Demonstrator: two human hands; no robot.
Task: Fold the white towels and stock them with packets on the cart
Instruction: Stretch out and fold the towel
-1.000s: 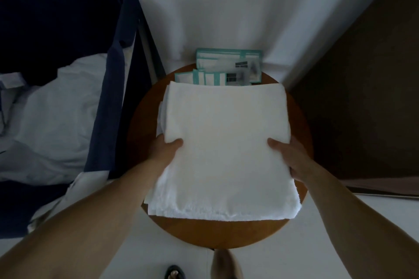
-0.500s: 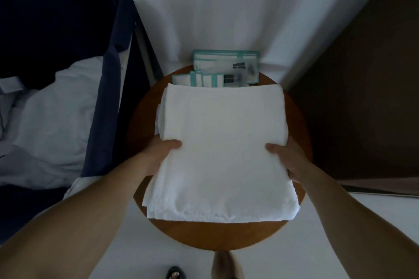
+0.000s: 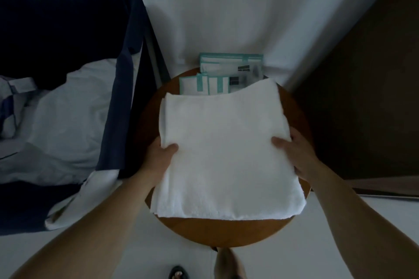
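A folded stack of white towels [image 3: 226, 156] lies on a round wooden table [image 3: 226, 231]. My left hand [image 3: 158, 156] grips the stack's left edge, thumb on top and fingers hidden underneath. My right hand [image 3: 292, 154] grips the right edge the same way. The stack's far right corner is raised a little. Behind the towels, several teal-edged white packets [image 3: 229, 75] lie at the table's back against the wall, partly covered by the towels.
A dark blue linen bag with crumpled white sheets [image 3: 65, 124] stands to the left. A white wall [image 3: 226, 7] rises behind the table and a dark brown panel [image 3: 362, 97] is on the right. My feet [image 3: 179, 274] show below the table.
Both hands keep their hold on the stack's sides. The towels' far right corner has lifted slightly and the stack has shifted a little toward the packets.
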